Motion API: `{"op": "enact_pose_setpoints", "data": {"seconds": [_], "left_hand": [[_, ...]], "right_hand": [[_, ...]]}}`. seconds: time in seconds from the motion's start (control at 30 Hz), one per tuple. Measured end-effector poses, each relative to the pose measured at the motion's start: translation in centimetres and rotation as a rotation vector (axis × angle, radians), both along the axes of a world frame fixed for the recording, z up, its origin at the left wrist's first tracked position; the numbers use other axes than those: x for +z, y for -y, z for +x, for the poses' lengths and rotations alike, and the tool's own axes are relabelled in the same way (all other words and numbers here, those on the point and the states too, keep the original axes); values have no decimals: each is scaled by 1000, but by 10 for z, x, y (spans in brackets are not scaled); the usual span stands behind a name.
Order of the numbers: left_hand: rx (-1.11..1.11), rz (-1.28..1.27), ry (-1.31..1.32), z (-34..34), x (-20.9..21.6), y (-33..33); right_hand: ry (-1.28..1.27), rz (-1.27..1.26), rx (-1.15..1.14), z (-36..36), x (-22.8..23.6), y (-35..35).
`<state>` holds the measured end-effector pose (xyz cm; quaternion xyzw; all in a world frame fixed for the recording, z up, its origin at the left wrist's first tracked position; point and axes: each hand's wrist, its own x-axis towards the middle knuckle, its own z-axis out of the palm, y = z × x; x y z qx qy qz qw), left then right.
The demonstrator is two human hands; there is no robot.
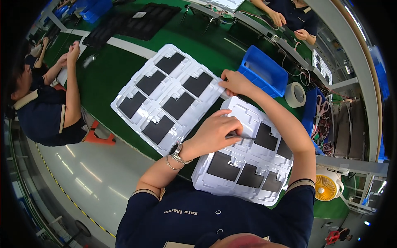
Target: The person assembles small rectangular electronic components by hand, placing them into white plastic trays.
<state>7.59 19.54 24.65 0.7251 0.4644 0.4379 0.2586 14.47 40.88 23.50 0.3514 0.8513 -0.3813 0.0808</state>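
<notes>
My left hand [217,131], with a watch and bangle on its wrist, is closed over the near white plastic tray [244,112]. Between its fingers is a thin dark tool [234,134] like tweezers, its tip pointing right. Dark flat pieces [223,165] with a stepped corner sit in several compartments of this tray; the upper-left compartment shows bare plastic. Farther left lies a second white tray [173,84] holding more such dark pieces [178,105]. My right hand [236,82] pinches that tray's right corner, its fingertips partly hidden.
Behind my right hand stands a blue bin [264,71], with a roll of tape [295,95] beside it. Scissors [321,106] and a yellow fan [326,187] are at the right. Black trays [144,22] lie at the back. Co-workers sit at left [49,107] and far right [291,18].
</notes>
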Motion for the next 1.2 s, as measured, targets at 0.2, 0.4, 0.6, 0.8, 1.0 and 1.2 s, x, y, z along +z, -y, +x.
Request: {"op": "enact_pose_setpoints", "data": {"seconds": [0.2, 0.4, 0.6, 0.8, 1.0, 1.2], "left_hand": [[-31, -68, 80, 10, -8, -10], [157, -409, 448, -1, 3, -7], [70, -550, 924, 8, 29, -8], [76, -516, 669, 25, 36, -8], [46, -474, 569, 44, 41, -4], [37, -462, 477, 49, 42, -5]], "right_hand": [[-141, -80, -95, -21, -21, -13], [-448, 145, -77, 32, 63, 24], [-614, 212, -234, 114, 96, 102], [-644, 106, -304, 142, 98, 137], [-625, 8, -393, 160, 91, 149], [-672, -401, -524, 167, 84, 155]]}}
